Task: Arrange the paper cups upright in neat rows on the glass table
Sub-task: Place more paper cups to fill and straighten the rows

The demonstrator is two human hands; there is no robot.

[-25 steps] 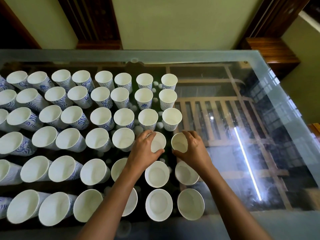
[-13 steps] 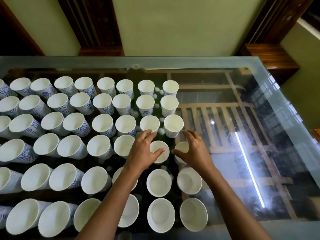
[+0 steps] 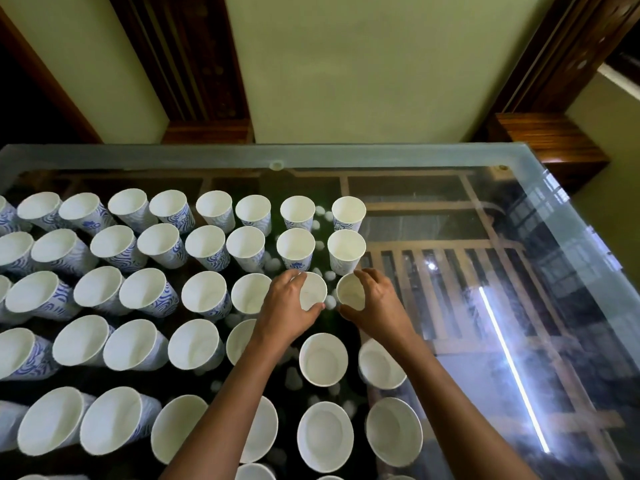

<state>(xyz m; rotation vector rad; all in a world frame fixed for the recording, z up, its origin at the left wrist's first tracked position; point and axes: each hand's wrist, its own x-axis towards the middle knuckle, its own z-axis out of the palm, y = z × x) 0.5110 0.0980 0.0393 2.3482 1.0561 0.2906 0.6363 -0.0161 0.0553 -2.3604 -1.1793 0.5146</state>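
Left hand grips left cup, right hand grips right cup.

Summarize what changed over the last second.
The left hand and right hand let go of the fourth-row cups and reached one row farther. Each now grips a third-row cup. The other cups stayed in their rows on the table.

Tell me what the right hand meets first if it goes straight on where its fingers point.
Most likely the rightmost paper cup in the second-farthest row, just beyond the right hand; depth unclear.
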